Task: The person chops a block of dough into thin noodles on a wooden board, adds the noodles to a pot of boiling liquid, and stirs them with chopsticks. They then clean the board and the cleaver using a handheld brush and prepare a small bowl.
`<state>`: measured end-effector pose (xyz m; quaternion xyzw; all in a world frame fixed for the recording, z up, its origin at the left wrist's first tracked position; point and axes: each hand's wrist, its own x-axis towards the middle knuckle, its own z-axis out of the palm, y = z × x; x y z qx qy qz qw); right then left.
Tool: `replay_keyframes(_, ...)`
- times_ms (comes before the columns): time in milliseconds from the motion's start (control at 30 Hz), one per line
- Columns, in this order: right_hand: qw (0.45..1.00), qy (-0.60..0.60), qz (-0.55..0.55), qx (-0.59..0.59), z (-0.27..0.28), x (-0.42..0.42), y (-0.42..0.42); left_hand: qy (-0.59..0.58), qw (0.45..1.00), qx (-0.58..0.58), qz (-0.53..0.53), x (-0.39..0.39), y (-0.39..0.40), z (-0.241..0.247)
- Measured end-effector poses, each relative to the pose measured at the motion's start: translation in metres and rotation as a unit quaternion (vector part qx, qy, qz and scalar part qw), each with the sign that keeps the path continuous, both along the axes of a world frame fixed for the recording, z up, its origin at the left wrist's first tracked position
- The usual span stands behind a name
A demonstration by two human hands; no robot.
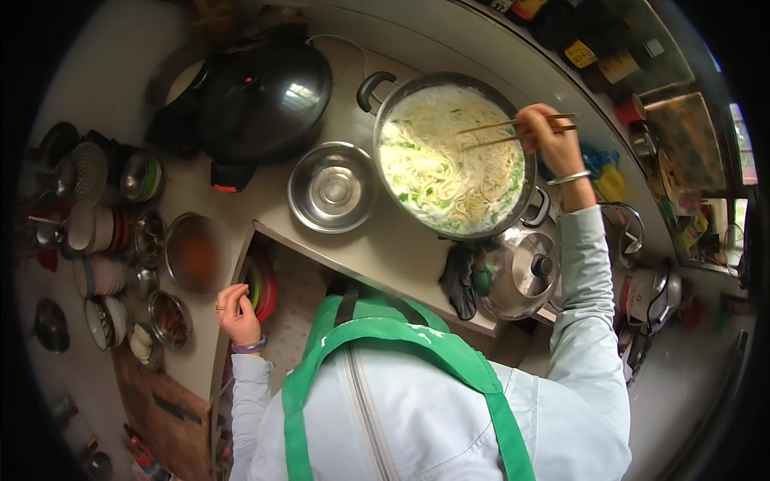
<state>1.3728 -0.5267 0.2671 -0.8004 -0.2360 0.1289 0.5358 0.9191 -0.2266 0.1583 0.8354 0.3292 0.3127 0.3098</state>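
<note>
My right hand (548, 135) grips a pair of chopsticks (490, 127) above a wide two-handled pot (380, 135). Their tips reach into noodles (445, 174) with chopped greens in pale, foamy liquid. Beside the pot on the left sits a bare stainless-steel bowl (332, 187). Near the edge of the left-hand counter, my left hand (237, 312) has its fingers curled, with nothing seen in them. A large metal bowl (195, 252) of blurred reddish contents lies just beyond that hand.
A black lidded electric cooker (264, 96) stands at the back left. A transparent pot lid (517, 273) and black cloth (460, 282) lie right of my body. Stacked bowls (99, 228), a small bowl of dark red food (168, 318) and a wooden board (159, 409) occupy the left counter.
</note>
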Motion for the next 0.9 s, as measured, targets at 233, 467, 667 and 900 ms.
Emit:
replay_keyframes(233,0.985,-0.022,-0.165,-0.053,-0.083,0.012,-0.03,-0.013,0.998,-0.024,-0.055,0.029,-0.005,-0.012)
replay_keyframes(467,0.985,0.024,-0.172,-0.026,-0.002,-0.001,-0.047,-0.008,0.997,-0.039,-0.064,0.039,-0.006,-0.009)
replay_keyframes(667,0.98,0.101,-0.167,-0.038,-0.066,-0.02,-0.046,0.0,0.996,-0.055,-0.069,0.043,-0.01,-0.017)
replay_keyframes(900,0.983,0.017,-0.175,0.052,-0.023,-0.008,-0.046,-0.005,0.995,-0.042,-0.089,0.048,-0.008,-0.011)
